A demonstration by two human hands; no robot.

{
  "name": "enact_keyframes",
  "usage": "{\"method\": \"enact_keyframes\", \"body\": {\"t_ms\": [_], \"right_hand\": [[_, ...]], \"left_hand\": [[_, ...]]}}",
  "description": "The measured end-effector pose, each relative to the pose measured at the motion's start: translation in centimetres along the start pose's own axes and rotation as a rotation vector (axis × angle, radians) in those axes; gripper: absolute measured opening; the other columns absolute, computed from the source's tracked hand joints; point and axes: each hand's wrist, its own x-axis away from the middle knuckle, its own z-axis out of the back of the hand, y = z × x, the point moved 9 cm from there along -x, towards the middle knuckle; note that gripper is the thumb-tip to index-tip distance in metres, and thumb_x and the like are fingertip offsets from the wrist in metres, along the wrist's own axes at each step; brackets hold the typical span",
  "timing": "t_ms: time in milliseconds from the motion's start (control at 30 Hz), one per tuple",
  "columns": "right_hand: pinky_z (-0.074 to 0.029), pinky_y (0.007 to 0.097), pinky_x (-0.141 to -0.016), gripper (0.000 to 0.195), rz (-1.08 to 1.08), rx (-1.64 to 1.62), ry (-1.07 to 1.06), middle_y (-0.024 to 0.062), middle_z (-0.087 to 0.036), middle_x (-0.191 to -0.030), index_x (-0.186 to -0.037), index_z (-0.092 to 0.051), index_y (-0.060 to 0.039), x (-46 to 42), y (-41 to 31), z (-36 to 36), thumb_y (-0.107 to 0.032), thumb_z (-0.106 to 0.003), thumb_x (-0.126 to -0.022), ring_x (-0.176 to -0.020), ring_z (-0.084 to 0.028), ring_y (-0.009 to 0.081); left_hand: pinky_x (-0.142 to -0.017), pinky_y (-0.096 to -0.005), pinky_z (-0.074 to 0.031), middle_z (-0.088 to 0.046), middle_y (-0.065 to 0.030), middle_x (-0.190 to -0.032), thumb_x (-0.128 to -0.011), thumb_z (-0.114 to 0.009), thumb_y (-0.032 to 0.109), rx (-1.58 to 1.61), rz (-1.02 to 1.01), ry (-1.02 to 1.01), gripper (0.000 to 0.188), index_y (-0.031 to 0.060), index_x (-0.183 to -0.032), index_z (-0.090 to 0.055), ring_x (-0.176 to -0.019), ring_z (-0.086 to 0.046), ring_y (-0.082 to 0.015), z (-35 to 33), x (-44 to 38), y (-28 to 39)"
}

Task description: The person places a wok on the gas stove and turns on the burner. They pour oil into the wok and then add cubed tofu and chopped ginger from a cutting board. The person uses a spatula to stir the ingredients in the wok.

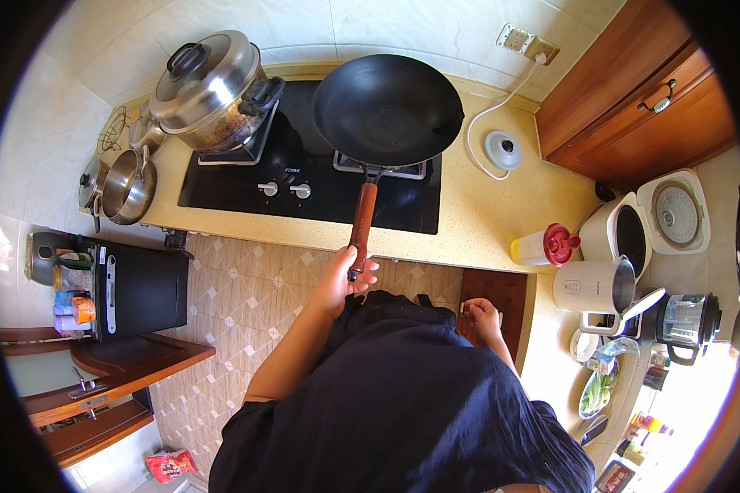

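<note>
A black wok (385,111) is over the right burner of a black glass gas hob (308,197). Its inside shows no food. The wooden handle (364,212) extends past the counter's front edge, and my left hand (348,271) is around its end, thumb on top and fingers beneath. Whether the wok rests fully on the burner grate (407,169) is unclear. Lower down on the right, my right hand (484,317) has curled fingers in front of a dark wooden cabinet door (509,293). A small pale piece shows beside its fingertips; whether the hand grips it cannot be seen.
A lidded steel steamer pot (213,86) occupies the left burner, with a steel saucepan (126,188) beside the hob. A white kettle base (503,151), a red-lidded jug (546,245), an open rice cooker (629,231) and an electric kettle (592,286) line the right counter. An open wooden door (179,357) juts out left.
</note>
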Motion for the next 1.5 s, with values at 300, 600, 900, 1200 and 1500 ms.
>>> {"method": "enact_keyframes", "body": {"t_ms": [300,600,900,1200,1500], "right_hand": [[-0.043,0.0223,-0.055,0.011,0.006,0.023,0.013,0.0021,-0.059,-0.070,-0.091,-0.064,-0.0027,0.12,-0.18,0.06,-0.008,-0.055,-0.087,-0.061,-0.054,0.0088],[-0.042,0.0223,-0.054,0.011,0.011,0.006,0.014,0.0021,-0.059,-0.069,-0.090,-0.063,-0.0030,0.09,-0.44,-0.14,-0.008,-0.054,-0.087,-0.060,-0.053,0.0087],[-0.042,0.0226,-0.054,0.011,0.015,0.013,0.000,0.0021,-0.059,-0.070,-0.091,-0.063,-0.0031,-0.19,-0.28,-0.09,-0.007,-0.054,-0.087,-0.060,-0.052,0.0090],[-0.041,0.0225,-0.054,0.010,0.012,-0.036,-0.019,0.0017,-0.058,-0.069,-0.091,-0.063,-0.0028,-0.17,-0.22,-0.17,-0.007,-0.054,-0.087,-0.060,-0.052,0.0088],[-0.041,0.0217,-0.052,0.011,0.016,-0.021,-0.026,0.0038,-0.060,-0.072,-0.093,-0.062,-0.0027,-0.43,0.06,-0.09,-0.006,-0.052,-0.089,-0.059,-0.052,0.0091]], "left_hand": [[-0.066,-0.0257,-0.048,-0.065,-0.0073,-0.094,-0.092,-0.044,0.052,0.029,-0.010,-0.011,0.050,0.0076,-0.112,-0.052,-0.076,-0.062,-0.0140,0.06,-0.15,-0.10],[-0.067,-0.0263,-0.048,-0.065,-0.0062,-0.093,-0.092,-0.046,0.051,0.042,-0.014,-0.030,0.043,0.0110,-0.107,-0.051,-0.075,-0.062,-0.0140,-0.09,-0.16,0.06],[-0.066,-0.0264,-0.047,-0.065,-0.0060,-0.093,-0.092,-0.047,0.051,0.045,-0.016,-0.029,0.047,0.0084,-0.110,-0.054,-0.074,-0.061,-0.0135,-0.20,-0.13,0.01],[-0.067,-0.0266,-0.047,-0.065,-0.0084,-0.094,-0.093,-0.041,0.052,0.016,-0.015,-0.015,0.051,0.0061,-0.113,-0.053,-0.076,-0.061,-0.0147,-0.20,-0.14,-0.02],[-0.066,-0.0261,-0.048,-0.065,-0.0073,-0.093,-0.092,-0.045,0.052,0.026,-0.021,-0.024,0.049,0.0078,-0.111,-0.054,-0.075,-0.062,-0.0139,-0.15,-0.24,-0.01]]}}
